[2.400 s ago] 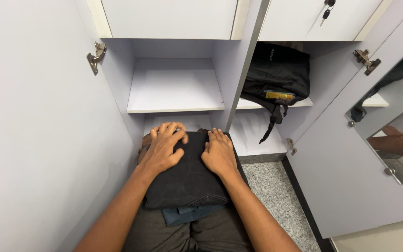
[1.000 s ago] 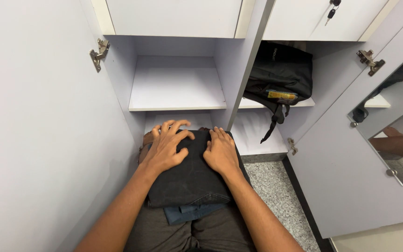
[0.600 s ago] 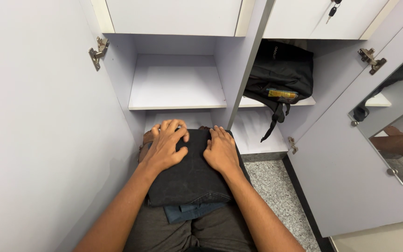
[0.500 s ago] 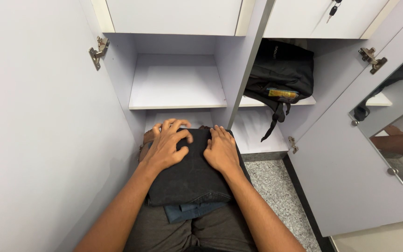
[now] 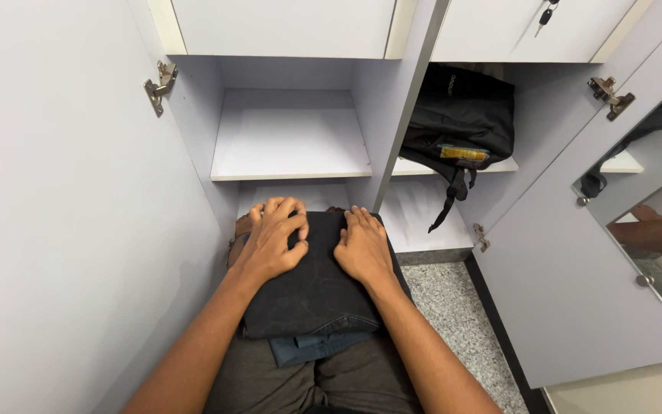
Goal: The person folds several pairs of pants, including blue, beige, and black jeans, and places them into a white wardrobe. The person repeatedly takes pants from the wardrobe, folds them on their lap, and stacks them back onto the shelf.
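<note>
A folded black garment (image 5: 317, 285) lies on top of a folded blue garment (image 5: 312, 349), both resting on my lap. My left hand (image 5: 273, 238) presses on the black garment's far left part, fingers spread and slightly curled. Beside it my right hand (image 5: 362, 245) lies flat on the far right part, palm down. Neither hand grips anything. Just beyond my hands is an open locker with a bare pale shelf (image 5: 289, 149).
The open locker door (image 5: 55, 192) fills the left side. A second open locker on the right holds a black backpack (image 5: 461, 126) with a hanging strap. Its door (image 5: 576, 253) carries a mirror (image 5: 645, 207). Speckled grey floor (image 5: 453, 314) lies below.
My left hand's fingers have curled slightly on the black garment. The hands and the pile stay where they were.
</note>
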